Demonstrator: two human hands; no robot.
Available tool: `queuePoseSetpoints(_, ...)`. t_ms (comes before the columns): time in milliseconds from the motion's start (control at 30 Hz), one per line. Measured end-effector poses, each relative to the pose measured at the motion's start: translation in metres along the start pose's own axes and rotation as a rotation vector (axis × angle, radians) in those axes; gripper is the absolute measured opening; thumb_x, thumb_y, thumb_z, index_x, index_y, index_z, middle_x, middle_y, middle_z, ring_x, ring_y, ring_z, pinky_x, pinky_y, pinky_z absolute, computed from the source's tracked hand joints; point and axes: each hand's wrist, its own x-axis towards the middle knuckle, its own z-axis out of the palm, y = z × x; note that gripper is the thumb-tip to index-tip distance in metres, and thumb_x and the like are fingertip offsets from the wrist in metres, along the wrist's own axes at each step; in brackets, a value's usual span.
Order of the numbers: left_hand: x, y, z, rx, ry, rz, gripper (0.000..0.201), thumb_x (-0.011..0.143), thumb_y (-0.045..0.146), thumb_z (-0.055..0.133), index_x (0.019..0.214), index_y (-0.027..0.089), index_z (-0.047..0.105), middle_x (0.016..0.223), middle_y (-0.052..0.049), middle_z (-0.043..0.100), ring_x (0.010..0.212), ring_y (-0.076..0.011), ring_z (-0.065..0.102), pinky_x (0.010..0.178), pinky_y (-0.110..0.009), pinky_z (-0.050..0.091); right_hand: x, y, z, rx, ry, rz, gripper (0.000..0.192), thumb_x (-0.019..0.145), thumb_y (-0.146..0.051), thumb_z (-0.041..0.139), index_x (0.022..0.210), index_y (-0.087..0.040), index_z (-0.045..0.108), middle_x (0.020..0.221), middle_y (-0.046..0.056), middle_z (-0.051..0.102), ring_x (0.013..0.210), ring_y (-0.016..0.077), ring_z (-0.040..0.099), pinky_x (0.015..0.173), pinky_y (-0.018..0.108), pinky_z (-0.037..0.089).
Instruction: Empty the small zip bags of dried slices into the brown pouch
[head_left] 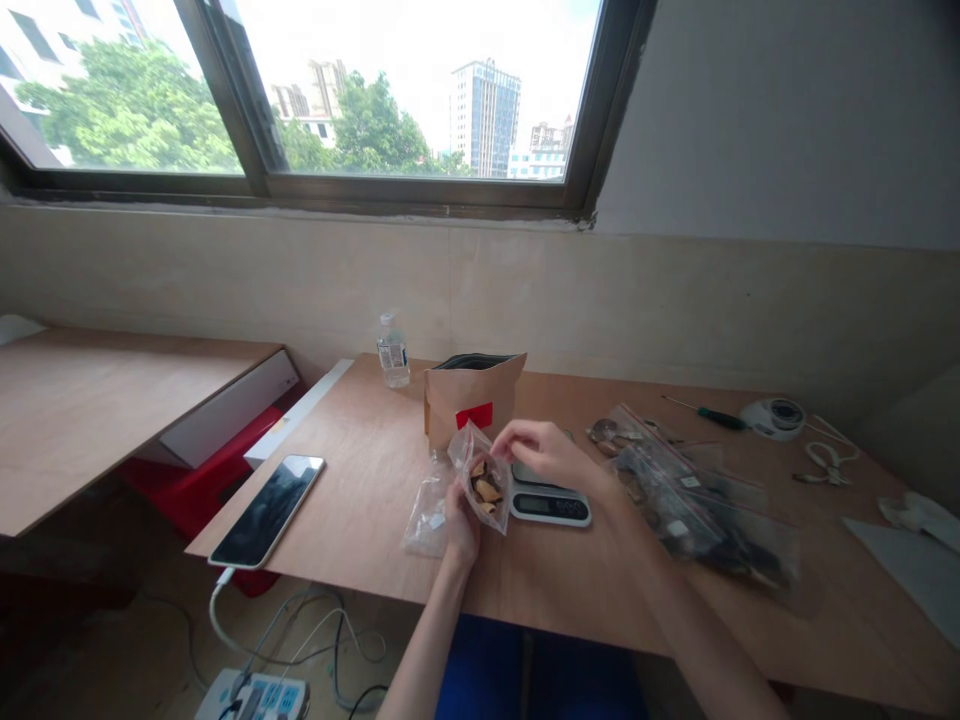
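My left hand point(460, 522) is closed around the lower left side of a small clear zip bag point(496, 518). Dried brown and tan pieces point(487, 490) lie inside it, and its mouth gapes upward. At the bag's upper right edge, the fingers of my right hand point(553, 457) are pinched together, seemingly on the rim; the fingertips are partly hidden. Under that hand sits a small white digital scale point(551, 508), its pan mostly covered. Just behind stands an open brown kraft paper pouch point(480, 390) with a red label. Another clear plastic bag point(426, 518) lies flat left of my left hand.
Several filled zip bags point(690, 500) are heaped on the right. Beyond them are a screwdriver point(721, 417), a white round device point(772, 418) and a coiled white cable point(827, 462). A bottle point(392, 352) stands at the back; a phone point(268, 512) on a charging cable lies left.
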Motion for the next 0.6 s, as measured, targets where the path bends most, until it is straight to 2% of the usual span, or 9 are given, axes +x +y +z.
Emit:
queuePoseSetpoints(67, -0.001, -0.003, -0.002, -0.014, 0.002, 0.006, 0.034, 0.074, 0.035, 0.053, 0.098, 0.016, 0.067, 0.097, -0.006, 0.068, 0.095, -0.0216, 0.060, 0.083, -0.031, 0.045, -0.011, 0.006, 0.004, -0.087, -0.082, 0.020, 0.022, 0.082, -0.013, 0.045, 0.084, -0.018, 0.066, 0.083, 0.003, 0.066, 0.075, 0.0154, 0.060, 0.068, 0.026, 0.046)
queuePoseSetpoints(167, -0.004, -0.005, -0.001, 0.015, -0.013, 0.034, 0.029, 0.072, 0.027, 0.056, 0.098, 0.018, 0.065, 0.089, -0.003, 0.067, 0.085, -0.0181, 0.061, 0.078, -0.028, 0.046, -0.019, 0.003, 0.007, -0.211, -0.056, 0.049, 0.024, 0.084, -0.015, 0.044, 0.089, -0.018, 0.067, 0.089, 0.007, 0.066, 0.080, 0.0181, 0.061, 0.072, 0.029, 0.046)
queuePoseSetpoints(233, -0.007, -0.003, 0.003, 0.065, -0.036, 0.033, 0.030, 0.071, 0.023, 0.057, 0.100, 0.019, 0.064, 0.088, -0.002, 0.067, 0.083, -0.0175, 0.061, 0.077, -0.027, 0.046, -0.022, -0.005, 0.007, -0.186, -0.047, 0.060, 0.024, 0.085, -0.017, 0.044, 0.093, -0.019, 0.067, 0.092, 0.007, 0.066, 0.082, 0.0180, 0.061, 0.073, 0.028, 0.046)
queuePoseSetpoints(300, -0.010, 0.004, 0.009, 0.110, -0.049, 0.026, 0.031, 0.070, 0.023, 0.059, 0.101, 0.020, 0.063, 0.093, -0.002, 0.066, 0.090, -0.0192, 0.061, 0.079, -0.028, 0.045, -0.023, -0.011, 0.007, -0.115, -0.083, 0.042, 0.020, 0.084, -0.018, 0.048, 0.093, -0.021, 0.066, 0.091, 0.005, 0.066, 0.080, 0.0164, 0.061, 0.070, 0.026, 0.046)
queuePoseSetpoints(367, -0.014, 0.013, 0.016, 0.129, -0.063, 0.039, 0.034, 0.071, 0.023, 0.061, 0.105, 0.021, 0.062, 0.105, -0.003, 0.065, 0.102, -0.0214, 0.058, 0.086, -0.029, 0.044, -0.022, -0.011, 0.009, -0.089, -0.115, 0.001, 0.015, 0.083, -0.018, 0.051, 0.085, -0.020, 0.065, 0.086, 0.003, 0.065, 0.076, 0.0151, 0.060, 0.067, 0.024, 0.046)
queuePoseSetpoints(467, -0.019, 0.027, 0.024, 0.118, -0.121, 0.028, 0.041, 0.071, 0.025, 0.065, 0.111, 0.022, 0.059, 0.119, -0.005, 0.060, 0.117, -0.0237, 0.049, 0.096, -0.031, 0.038, -0.018, -0.002, 0.013, -0.138, -0.063, -0.058, 0.011, 0.080, -0.014, 0.052, 0.077, -0.018, 0.062, 0.089, 0.005, 0.061, 0.081, 0.0161, 0.058, 0.073, 0.027, 0.046)
queuePoseSetpoints(533, -0.025, 0.034, 0.025, 0.132, -0.200, -0.045, 0.046, 0.070, 0.025, 0.067, 0.115, 0.022, 0.059, 0.124, -0.006, 0.057, 0.121, -0.0254, 0.046, 0.099, -0.033, 0.036, -0.015, 0.005, 0.014, -0.146, -0.034, -0.078, 0.010, 0.078, -0.012, 0.054, 0.083, -0.018, 0.060, 0.095, 0.006, 0.059, 0.087, 0.0175, 0.057, 0.079, 0.029, 0.045)
queuePoseSetpoints(600, -0.032, 0.039, 0.025, 0.177, -0.264, -0.110, 0.052, 0.068, 0.023, 0.070, 0.118, 0.023, 0.057, 0.127, -0.007, 0.055, 0.123, -0.0265, 0.044, 0.101, -0.034, 0.035, -0.014, 0.008, 0.013, -0.108, -0.059, -0.080, 0.020, 0.076, -0.012, 0.055, 0.095, -0.018, 0.057, 0.097, 0.006, 0.059, 0.090, 0.0178, 0.056, 0.080, 0.030, 0.046)
